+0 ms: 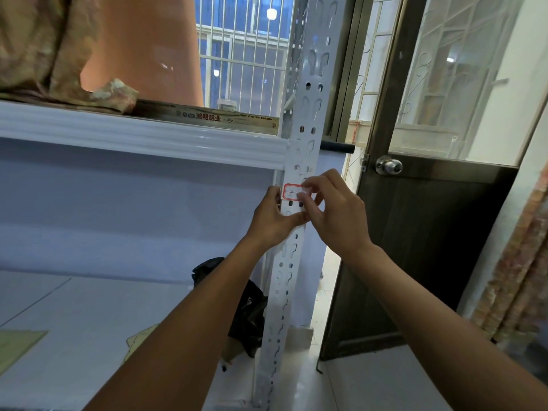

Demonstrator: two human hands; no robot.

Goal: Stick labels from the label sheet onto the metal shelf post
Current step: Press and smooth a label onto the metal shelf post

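The white perforated metal shelf post runs up the middle of the view. A white label with a red border lies across its front just below the shelf beam, with handwriting on it. My left hand grips the post from the left, its thumb lying across the front below the label. My right hand comes in from the right and pinches the label's right end between thumb and forefinger. Its fingers hide that end. I see no label sheet in either hand.
A white shelf beam meets the post at the left, with crumpled fabric on top. A black bag and greenish paper pieces lie on the lower shelf. A dark door with a round knob stands open at the right.
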